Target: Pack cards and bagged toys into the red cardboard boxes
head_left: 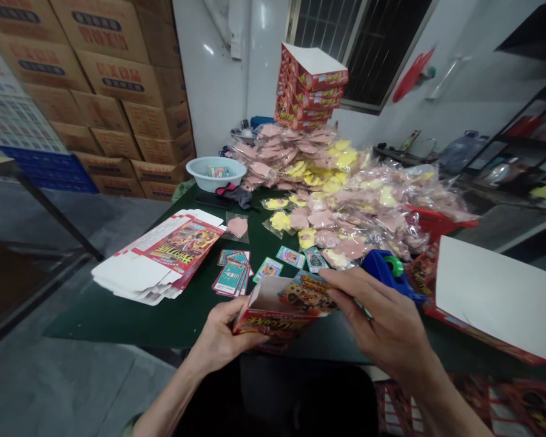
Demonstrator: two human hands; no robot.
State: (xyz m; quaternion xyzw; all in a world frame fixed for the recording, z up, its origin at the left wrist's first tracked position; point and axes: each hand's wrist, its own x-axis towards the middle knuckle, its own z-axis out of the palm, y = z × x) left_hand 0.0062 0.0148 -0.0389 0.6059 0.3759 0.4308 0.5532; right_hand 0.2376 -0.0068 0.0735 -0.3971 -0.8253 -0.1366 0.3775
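Both of my hands hold a small red printed carton (279,309) just above the near edge of the dark green table (131,315). My left hand (221,340) grips its left end from below, fingers wrapped round it. My right hand (382,325) is closed on its right side, with fingers pressing a printed flap near the open top. The carton's white inside shows. A stack of flat unfolded cartons (157,255) lies to the left. Several small cards (234,273) lie just beyond the carton.
A large heap of pink and yellow items in clear bags (346,188) covers the table's far right. Folded red boxes (309,85) are stacked behind it. A pale basin (216,172), a blue tape dispenser (386,273), an open white-lined box (491,297) and brown shipping cartons (100,91) surround.
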